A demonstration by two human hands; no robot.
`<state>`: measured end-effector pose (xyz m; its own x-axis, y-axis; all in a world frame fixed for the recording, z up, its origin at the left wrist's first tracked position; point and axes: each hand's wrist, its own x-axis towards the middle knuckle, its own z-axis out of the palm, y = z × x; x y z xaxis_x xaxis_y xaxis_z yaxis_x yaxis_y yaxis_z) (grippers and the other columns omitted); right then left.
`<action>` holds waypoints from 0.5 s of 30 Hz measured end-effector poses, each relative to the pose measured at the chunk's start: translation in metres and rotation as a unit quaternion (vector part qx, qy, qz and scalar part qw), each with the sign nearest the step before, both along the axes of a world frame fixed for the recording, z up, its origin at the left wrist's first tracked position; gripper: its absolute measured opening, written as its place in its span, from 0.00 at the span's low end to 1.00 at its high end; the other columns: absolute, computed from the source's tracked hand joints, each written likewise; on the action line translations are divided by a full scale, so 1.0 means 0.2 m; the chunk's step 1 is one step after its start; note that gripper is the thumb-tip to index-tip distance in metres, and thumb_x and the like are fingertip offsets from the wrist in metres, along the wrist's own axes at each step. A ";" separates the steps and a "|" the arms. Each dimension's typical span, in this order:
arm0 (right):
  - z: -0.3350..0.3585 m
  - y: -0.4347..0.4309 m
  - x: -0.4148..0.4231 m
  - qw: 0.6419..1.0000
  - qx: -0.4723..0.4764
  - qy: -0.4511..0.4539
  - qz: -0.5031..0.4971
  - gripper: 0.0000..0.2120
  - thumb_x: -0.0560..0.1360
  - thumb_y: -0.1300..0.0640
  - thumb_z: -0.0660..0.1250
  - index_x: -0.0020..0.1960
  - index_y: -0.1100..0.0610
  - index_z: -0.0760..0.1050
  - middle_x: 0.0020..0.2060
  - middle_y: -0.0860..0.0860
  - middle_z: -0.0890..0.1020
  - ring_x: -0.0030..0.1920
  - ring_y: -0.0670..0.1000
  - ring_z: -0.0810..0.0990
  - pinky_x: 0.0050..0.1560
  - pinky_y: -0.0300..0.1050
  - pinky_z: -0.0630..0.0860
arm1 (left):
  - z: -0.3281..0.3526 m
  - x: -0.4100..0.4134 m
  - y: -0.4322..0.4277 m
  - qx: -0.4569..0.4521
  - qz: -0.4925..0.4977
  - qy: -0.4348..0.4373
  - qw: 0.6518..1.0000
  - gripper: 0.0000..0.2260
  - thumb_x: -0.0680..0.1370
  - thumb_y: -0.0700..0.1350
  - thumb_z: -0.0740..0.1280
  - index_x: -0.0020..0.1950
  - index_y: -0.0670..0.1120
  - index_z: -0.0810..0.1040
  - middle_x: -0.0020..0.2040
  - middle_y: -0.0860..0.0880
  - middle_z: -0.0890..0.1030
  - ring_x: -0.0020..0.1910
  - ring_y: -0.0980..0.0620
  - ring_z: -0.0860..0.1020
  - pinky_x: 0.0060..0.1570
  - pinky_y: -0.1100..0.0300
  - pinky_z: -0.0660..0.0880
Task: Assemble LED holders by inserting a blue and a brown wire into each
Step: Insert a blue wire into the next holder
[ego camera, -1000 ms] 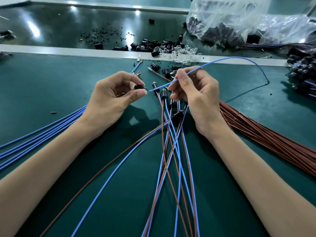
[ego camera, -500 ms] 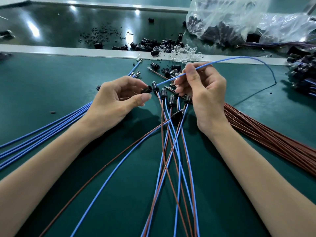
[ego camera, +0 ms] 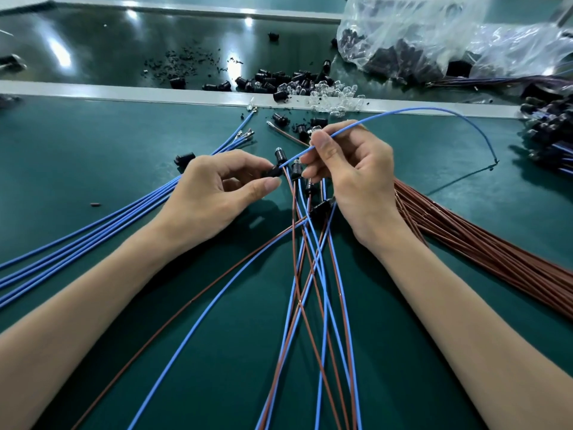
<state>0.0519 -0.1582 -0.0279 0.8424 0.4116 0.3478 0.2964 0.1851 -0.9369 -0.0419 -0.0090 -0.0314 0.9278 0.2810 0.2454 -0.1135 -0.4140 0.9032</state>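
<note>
My left hand point(ego camera: 217, 193) pinches a small black LED holder point(ego camera: 274, 172) between thumb and forefinger above the green mat. My right hand point(ego camera: 350, 172) pinches a blue wire point(ego camera: 418, 110) between thumb and forefinger; the wire's near end touches the holder, and its long tail arcs right down to the mat. Under my hands lie several wired holders point(ego camera: 296, 167) with blue and brown leads point(ego camera: 313, 274) running toward me.
A loose blue wire bundle point(ego camera: 93, 231) fans out at left, a brown wire bundle point(ego camera: 483, 243) at right. Loose black holders point(ego camera: 269, 80) and clear LEDs point(ego camera: 328, 93) lie by the white rail point(ego camera: 124, 94). Plastic bags point(ego camera: 418, 35) sit far right; finished parts point(ego camera: 548, 131) pile at the right edge.
My left hand has carried the holder right and a little lower. The right hand shifted right and brought the blue wire's end down to meet the holder.
</note>
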 end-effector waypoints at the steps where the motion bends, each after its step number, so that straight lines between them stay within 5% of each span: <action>1: 0.00 0.00 0.00 1.000 -0.003 -0.002 -0.003 0.04 0.78 0.62 0.66 0.44 0.57 0.74 0.29 0.47 0.82 0.28 0.45 0.80 0.32 0.37 0.76 | 0.00 0.00 0.00 0.004 0.000 0.000 1.000 0.06 0.69 0.51 0.71 0.45 0.54 0.80 0.37 0.48 0.81 0.36 0.51 0.75 0.40 0.58 0.74; 7: -0.02 0.01 0.00 0.995 -0.067 -0.007 0.075 0.07 0.76 0.63 0.67 0.41 0.55 0.76 0.30 0.48 0.82 0.29 0.46 0.80 0.33 0.36 0.75 | 0.00 0.00 0.00 0.059 -0.007 -0.015 0.998 0.07 0.71 0.50 0.70 0.46 0.49 0.81 0.38 0.52 0.80 0.34 0.62 0.74 0.36 0.70 0.70; 15: -0.01 0.00 -0.01 0.994 -0.080 -0.023 0.074 0.02 0.73 0.62 0.71 0.43 0.57 0.79 0.28 0.46 0.80 0.27 0.43 0.77 0.32 0.32 0.73 | -0.01 0.00 0.00 0.163 -0.007 -0.032 0.986 0.08 0.73 0.49 0.70 0.48 0.48 0.82 0.41 0.51 0.82 0.40 0.58 0.78 0.43 0.60 0.75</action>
<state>0.0499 -0.1586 -0.0300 0.7534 0.5831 0.3041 0.3198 0.0792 -0.9442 -0.0421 -0.0093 -0.0331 0.9108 0.1649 0.3786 -0.1734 -0.6793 0.7130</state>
